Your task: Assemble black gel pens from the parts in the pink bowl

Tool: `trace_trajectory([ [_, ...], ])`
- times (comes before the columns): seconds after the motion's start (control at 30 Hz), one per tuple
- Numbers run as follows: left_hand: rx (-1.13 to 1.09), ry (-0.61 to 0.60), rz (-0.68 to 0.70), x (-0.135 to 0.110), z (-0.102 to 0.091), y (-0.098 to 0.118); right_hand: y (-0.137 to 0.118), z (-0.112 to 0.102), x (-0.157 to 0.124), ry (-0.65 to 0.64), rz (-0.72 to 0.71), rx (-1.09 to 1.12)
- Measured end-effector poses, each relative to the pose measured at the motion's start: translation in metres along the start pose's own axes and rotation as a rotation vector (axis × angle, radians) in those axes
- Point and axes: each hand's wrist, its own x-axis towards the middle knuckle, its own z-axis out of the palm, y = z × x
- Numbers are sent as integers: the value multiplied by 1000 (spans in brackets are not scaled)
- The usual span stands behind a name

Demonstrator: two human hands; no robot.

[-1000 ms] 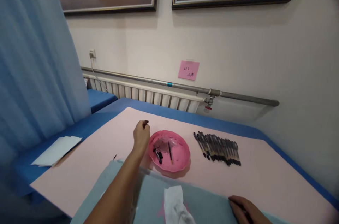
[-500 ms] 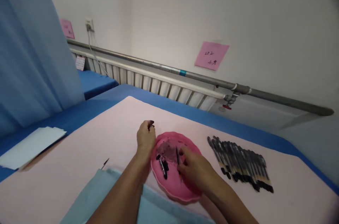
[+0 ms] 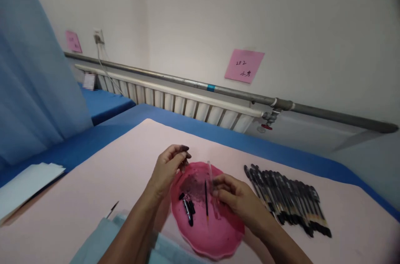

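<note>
Between the thumb and fingers of my right hand (image 3: 233, 195) is a clear pen barrel (image 3: 210, 172), held tilted over the pink scalloped plate (image 3: 215, 241). A dark, thin pen refill (image 3: 206, 201) with a yellowish lower end lies in the plate, just left of the barrel. Further left in it are black and silvery pen parts (image 3: 188, 210) and a black cap-like piece (image 3: 191, 207). Dark smudges (image 3: 193, 187) stain the plate's upper area. At the upper left rim, my left hand (image 3: 170, 166) has loosely bent fingers, apart, with blackened tips and nothing visible in them.
Several black-capped pens (image 3: 290, 201) lie in a row at right. A fine-tipped brush-like item (image 3: 112, 210) sticks out by a light blue cloth (image 3: 101, 239). White papers (image 3: 29, 187) rest at left; a radiator (image 3: 178, 103) and pipe run along the wall.
The refill has left my right hand and now lies in the plate; a clear barrel shows in that hand. My left hand has turned, its fingers moving apart. The camera view has shifted slightly.
</note>
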Motion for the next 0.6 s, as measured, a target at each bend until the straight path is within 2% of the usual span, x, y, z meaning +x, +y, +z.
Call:
trace_trajectory([
  [0.2, -56, -311, -246, -10, 6, -4, -11, 6, -8, -119, -20, 76],
  [0.37, -74, -398, -314, -16, 13, -6, -11, 8, -7, -91, -10, 71],
  [0.47, -100, -346, -273, -14, 11, -2, -10, 2, -3, 18, -73, -17],
  [0.57, -160, -137, -151, -7, 2, 2, -7, -6, 0, 214, -199, -242],
  [0.6, -175, -78, -135, -4, -3, 3, -5, -7, 1, 228, -262, -339],
])
